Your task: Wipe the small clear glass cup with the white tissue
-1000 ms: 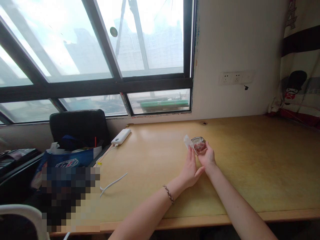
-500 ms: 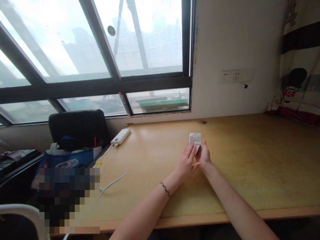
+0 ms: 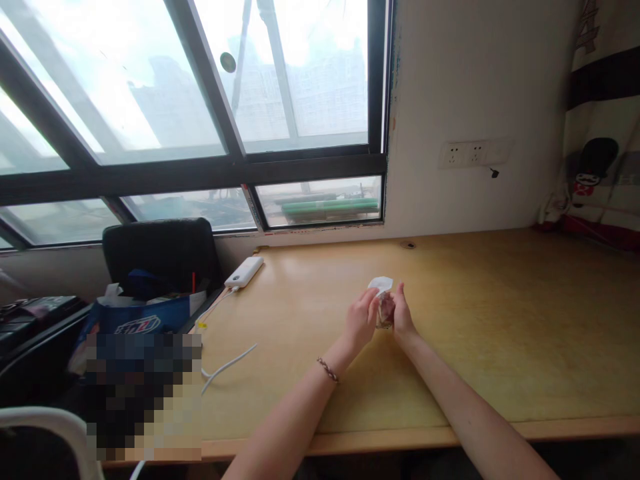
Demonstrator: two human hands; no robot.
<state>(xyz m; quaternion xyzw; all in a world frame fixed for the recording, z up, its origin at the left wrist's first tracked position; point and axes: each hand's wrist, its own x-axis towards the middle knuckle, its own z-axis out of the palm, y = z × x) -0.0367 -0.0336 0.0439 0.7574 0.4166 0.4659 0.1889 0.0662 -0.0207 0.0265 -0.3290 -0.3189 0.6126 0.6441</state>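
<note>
My left hand (image 3: 360, 319), with a braided bracelet at its wrist, is closed on a white folded tissue (image 3: 381, 285) that sticks up past the fingers. Facing it from the right, my right hand (image 3: 404, 317) grips a small see-through object (image 3: 385, 311), brownish-pink where it shows, perhaps glass. Its exact kind cannot be made out. The tissue lies at the upper rim of this object, and the left fingertips are against its left side. Both hands are together over the middle of the wooden table (image 3: 500, 333).
A white power bank (image 3: 245, 272) with a cable (image 3: 227, 363) lies along the table's left edge. Beyond that edge are a black chair (image 3: 160, 253) and a blue bag (image 3: 145, 320). Behind the table are a window and wall sockets (image 3: 465, 154); a patterned curtain (image 3: 595, 167) hangs at right.
My left hand has drawn slightly left and its fingers have curled. The tissue has shifted left and lower, away from the front of the clear object, which now shows between the hands.
</note>
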